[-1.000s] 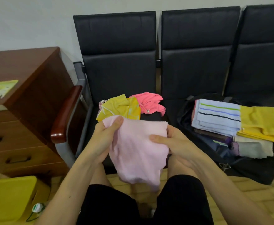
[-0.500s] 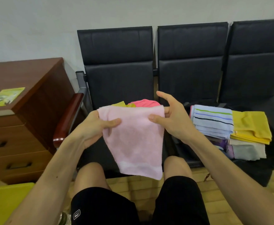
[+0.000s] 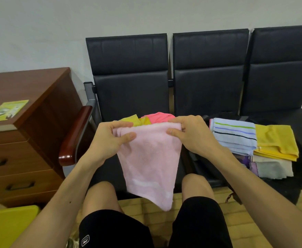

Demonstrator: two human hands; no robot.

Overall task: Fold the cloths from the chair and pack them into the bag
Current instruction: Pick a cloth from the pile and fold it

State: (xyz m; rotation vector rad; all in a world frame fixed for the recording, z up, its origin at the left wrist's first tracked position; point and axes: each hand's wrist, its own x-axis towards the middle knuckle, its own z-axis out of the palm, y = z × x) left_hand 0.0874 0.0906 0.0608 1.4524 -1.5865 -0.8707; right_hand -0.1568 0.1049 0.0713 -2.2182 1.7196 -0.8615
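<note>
The pink cloth at centre is soft, matt terry, the chairs behind have smooth, faintly shiny black leather-like padding, and the cabinet at left and armrest are glossy reddish wood.

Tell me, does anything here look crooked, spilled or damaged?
Nothing looks spilled or damaged. Only the pink cloth, pinched along its top edge by the left hand and right hand, hangs askew, tapering to one low corner.

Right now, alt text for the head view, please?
The left hand and right hand pinch the top edge of a pale pink cloth, which hangs down. Behind it, crumpled cloths lie on a chair; to the right, folded cloths sit on the black bag.
</note>
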